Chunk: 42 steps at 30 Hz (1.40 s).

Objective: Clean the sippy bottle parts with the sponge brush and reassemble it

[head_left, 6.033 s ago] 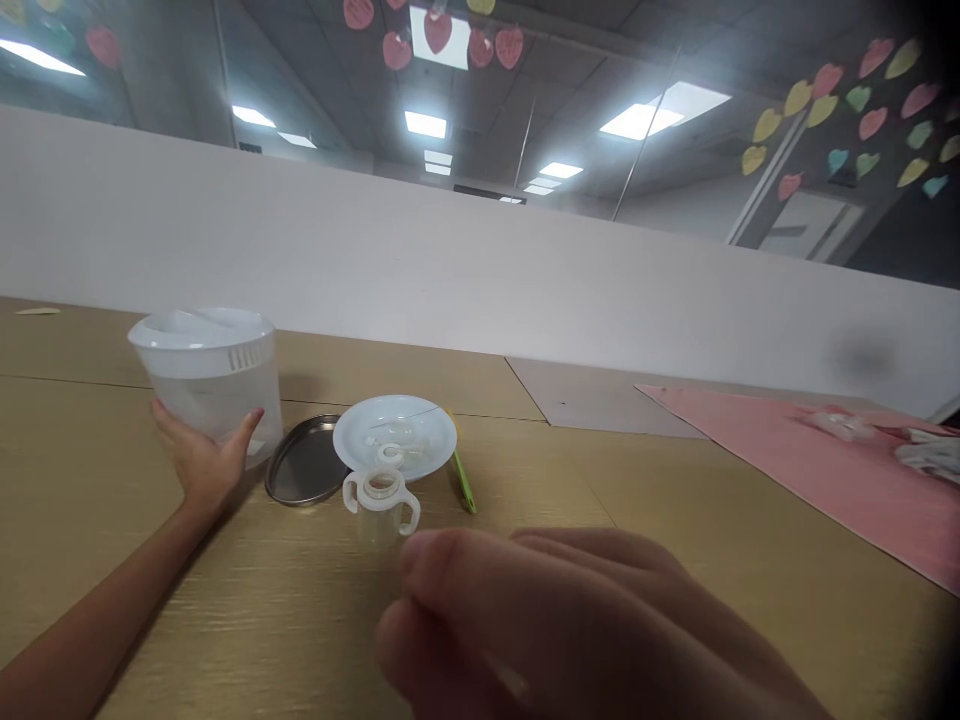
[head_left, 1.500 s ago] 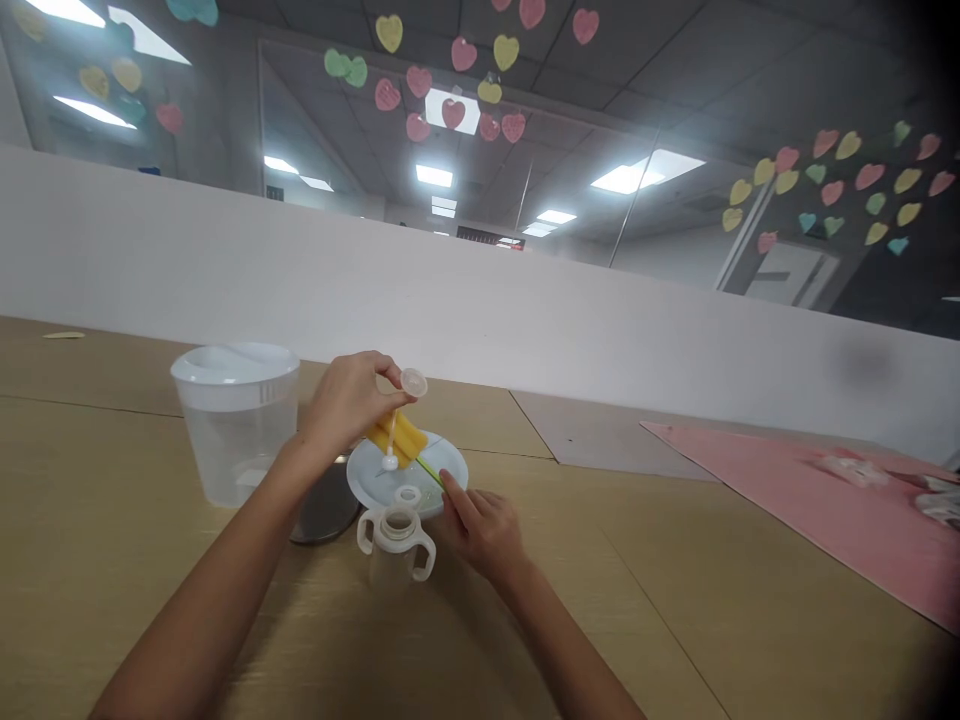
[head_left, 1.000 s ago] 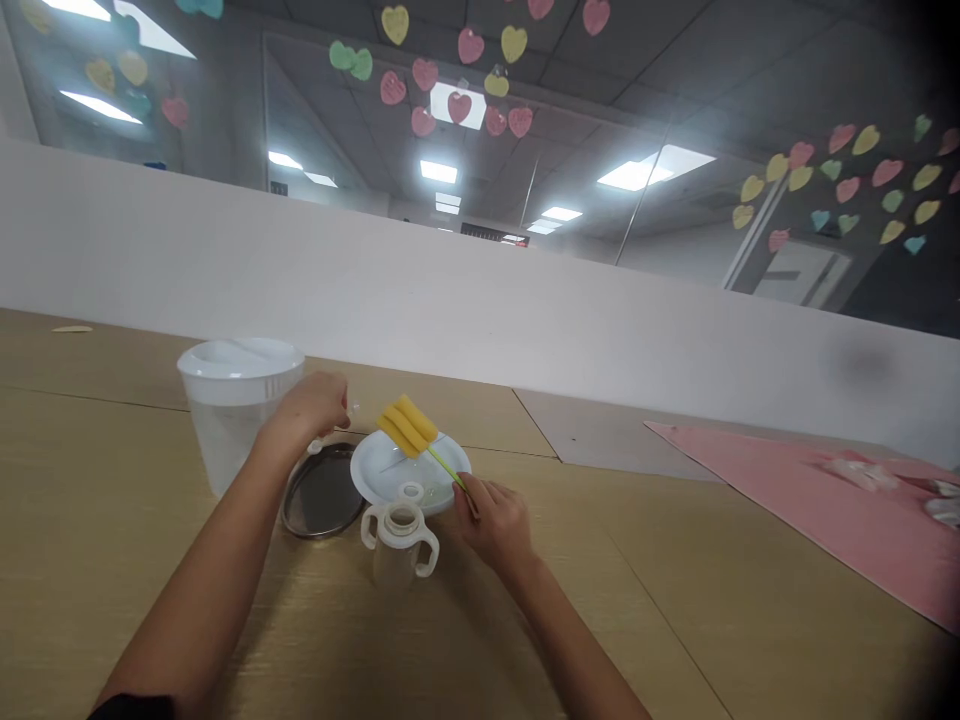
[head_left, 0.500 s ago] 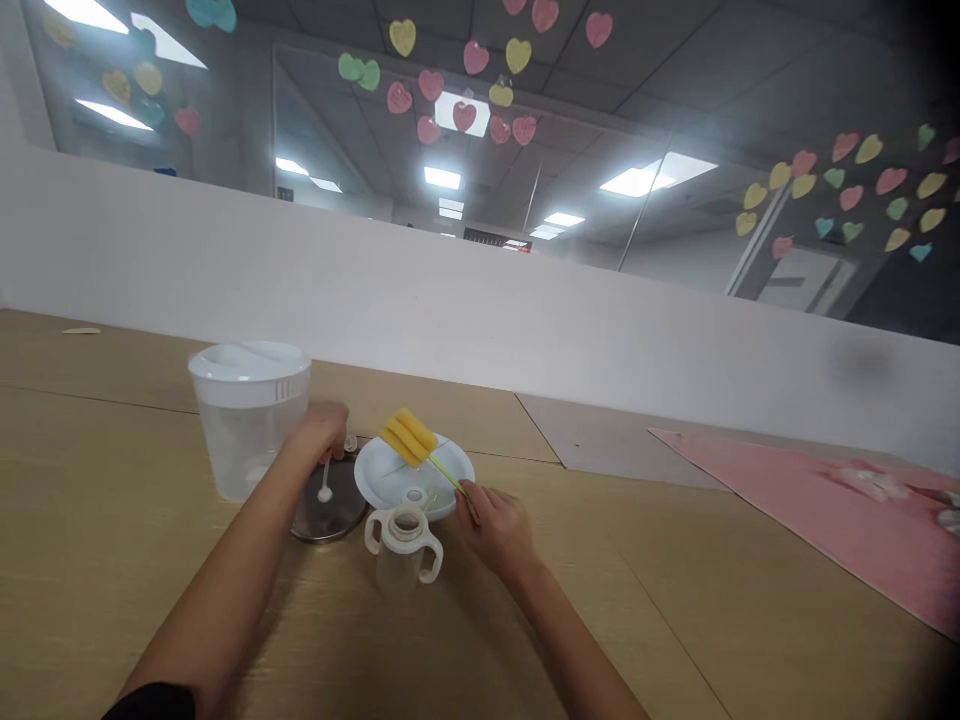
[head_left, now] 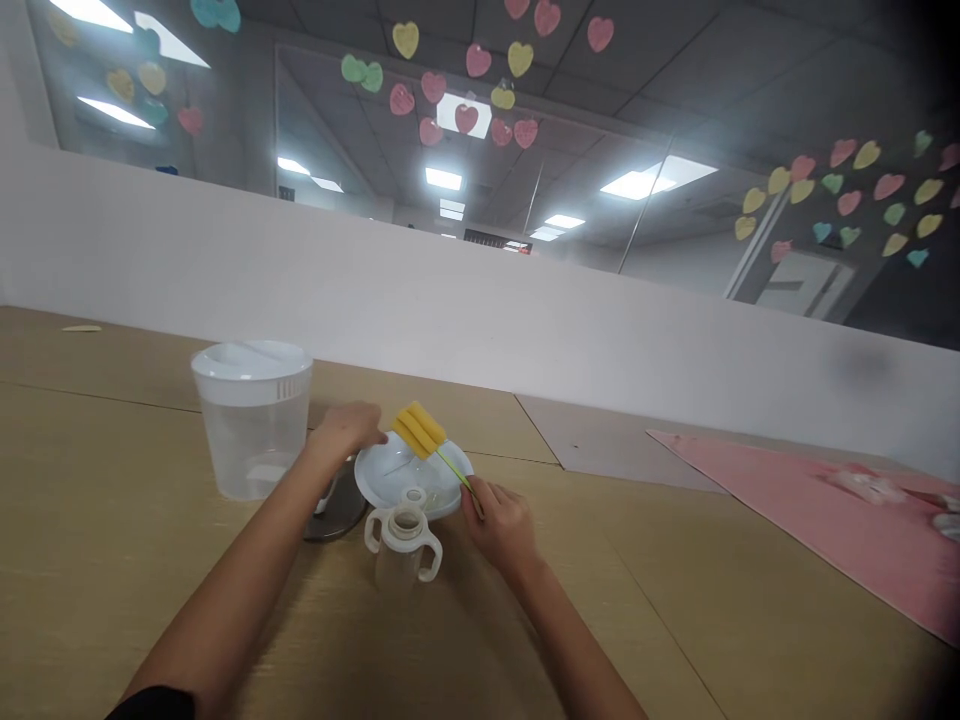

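Note:
In my right hand [head_left: 501,522] is a bottle brush [head_left: 420,430], held by its thin green handle with the yellow sponge head raised over a pale bowl [head_left: 380,478]. My left hand [head_left: 352,425] reaches over the bowl's left rim, fingers stretched toward the sponge head, seemingly holding nothing. A clear baby bottle [head_left: 400,565] with two white side handles stands upright and uncapped in front of the bowl. Small clear parts [head_left: 414,497] lie at the bowl's near side. Partly behind my left forearm is a dark round plate [head_left: 341,510] with a small white piece on it.
A translucent bucket [head_left: 251,440] with a white lid stands left of my left hand. A pink mat [head_left: 810,510] covers the table's right side. Behind the wooden table [head_left: 525,620] runs a low white wall [head_left: 450,290] below glass with heart-shaped notes. A thin pale strip [head_left: 81,328] lies far left.
My left hand has left the white piece on the dark plate and moved right and slightly up, to the bowl's rim. The brush head has shifted slightly right and up.

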### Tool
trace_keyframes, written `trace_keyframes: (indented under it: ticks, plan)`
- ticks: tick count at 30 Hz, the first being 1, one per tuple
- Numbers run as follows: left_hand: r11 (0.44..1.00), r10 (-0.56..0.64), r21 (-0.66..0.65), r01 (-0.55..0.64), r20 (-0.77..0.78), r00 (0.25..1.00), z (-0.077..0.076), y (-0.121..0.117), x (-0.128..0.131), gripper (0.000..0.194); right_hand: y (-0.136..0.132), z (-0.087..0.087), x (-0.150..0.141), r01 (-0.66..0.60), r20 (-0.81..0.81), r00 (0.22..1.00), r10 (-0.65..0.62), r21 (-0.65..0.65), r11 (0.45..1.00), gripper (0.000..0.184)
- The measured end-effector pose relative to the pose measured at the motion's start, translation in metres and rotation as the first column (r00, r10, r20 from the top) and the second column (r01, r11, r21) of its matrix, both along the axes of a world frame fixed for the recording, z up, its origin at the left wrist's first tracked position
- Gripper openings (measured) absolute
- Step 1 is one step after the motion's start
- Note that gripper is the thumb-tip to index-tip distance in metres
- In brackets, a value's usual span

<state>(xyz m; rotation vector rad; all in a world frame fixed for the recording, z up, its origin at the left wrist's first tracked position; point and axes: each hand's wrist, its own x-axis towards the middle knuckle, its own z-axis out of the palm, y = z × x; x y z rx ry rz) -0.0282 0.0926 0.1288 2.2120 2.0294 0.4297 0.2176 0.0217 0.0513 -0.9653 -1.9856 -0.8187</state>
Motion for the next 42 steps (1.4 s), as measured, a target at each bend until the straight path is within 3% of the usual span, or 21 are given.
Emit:
trace_keyframes:
  ticks: [6,11,17,24,26,29,31,36,42]
  plan:
    - [0.979,-0.203,-0.027,0.201,-0.090,0.975,-0.020,-0.009,0.058,0.039,0.002,0.001,0.004,0.048,-0.067,0.997,-0.047,0.011,0.999,0.024]
    - [0.965,-0.260,-0.017,0.260,-0.138,0.956,-0.034,-0.019,0.080,0.030,0.003,0.001,0.006,0.074,-0.076,0.994,-0.073,0.007,0.997,0.024]
    - [0.954,-0.295,0.029,0.299,-0.102,0.950,-0.046,-0.013,0.077,0.032,0.004,0.001,0.005,0.075,-0.083,0.994,-0.072,0.044,0.996,0.024]
    - [0.924,-0.358,0.159,0.349,0.034,0.933,-0.066,-0.006,0.050,0.036,0.006,-0.003,0.004,0.045,-0.078,0.996,-0.039,0.077,0.996,0.024]
    - [0.911,-0.351,0.267,0.313,0.106,0.930,-0.072,-0.012,0.037,0.041,0.007,-0.005,0.003,0.044,-0.081,0.996,-0.038,0.074,0.996,0.024]
    - [0.853,-0.328,0.508,0.120,0.342,0.881,-0.084,-0.028,0.014,0.046,0.007,-0.007,0.002,0.046,-0.089,0.995,-0.038,0.084,0.995,0.024]
    - [0.814,-0.331,0.581,0.001,0.462,0.823,-0.094,-0.041,-0.001,0.045,0.007,-0.007,0.002,0.037,-0.084,0.996,-0.028,0.101,0.994,0.024]
    - [0.762,-0.381,0.630,-0.148,0.622,0.684,-0.119,-0.061,-0.016,0.047,0.005,-0.001,0.003,-0.079,0.050,0.996,0.073,0.122,0.989,0.021]
    - [0.785,-0.445,0.582,-0.214,0.768,0.460,-0.128,-0.062,-0.008,0.053,0.007,0.000,0.006,-0.130,0.097,0.988,0.119,0.115,0.985,0.021]
